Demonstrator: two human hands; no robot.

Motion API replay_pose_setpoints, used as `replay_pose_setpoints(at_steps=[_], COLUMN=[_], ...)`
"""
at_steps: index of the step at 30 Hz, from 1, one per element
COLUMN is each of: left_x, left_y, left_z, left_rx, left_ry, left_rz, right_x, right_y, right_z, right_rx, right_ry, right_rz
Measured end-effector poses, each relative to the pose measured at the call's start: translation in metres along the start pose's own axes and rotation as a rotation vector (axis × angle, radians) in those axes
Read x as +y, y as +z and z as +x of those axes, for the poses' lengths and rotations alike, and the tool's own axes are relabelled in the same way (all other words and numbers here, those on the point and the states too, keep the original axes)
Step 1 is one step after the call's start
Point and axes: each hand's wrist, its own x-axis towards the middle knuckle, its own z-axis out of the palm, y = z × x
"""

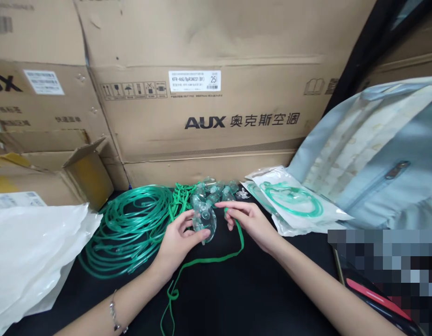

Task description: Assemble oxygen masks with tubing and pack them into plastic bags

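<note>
My left hand (183, 238) grips a clear plastic breathing mask (206, 223) by its edge, thumb in front. Just to its right, my right hand (249, 217) pinches one end of a green elastic strap (216, 259), with the index finger stretched toward the mask. From there the strap hangs down and runs left across the black tabletop, curling near the front edge. Behind the held mask lies a pile of more clear masks (216, 189). A bundle of green straps (183, 196) sits beside that pile, partly hidden by my left hand.
Coiled green tubing (132, 233) lies at left, near white plastic bags (34, 252) and an open carton (85, 179). Packaged mask sets (296, 200) lie at right beside a light blue backpack (380, 154). Large cardboard boxes (209, 140) stand behind. A small clear pile (242, 193) is near the masks.
</note>
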Motion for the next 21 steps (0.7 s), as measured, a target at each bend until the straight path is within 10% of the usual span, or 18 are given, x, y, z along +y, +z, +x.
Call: replay_pose_setpoints(at_steps=[21], left_x=[-0.015], left_y=[0.0], left_z=[-0.008], left_rx=[-0.03], left_ry=[0.114], left_rz=[0.004], right_x=[0.004], right_y=[0.011], right_z=[-0.005], right_rx=[0.036], right_ry=[-0.213], right_rz=[-0.366])
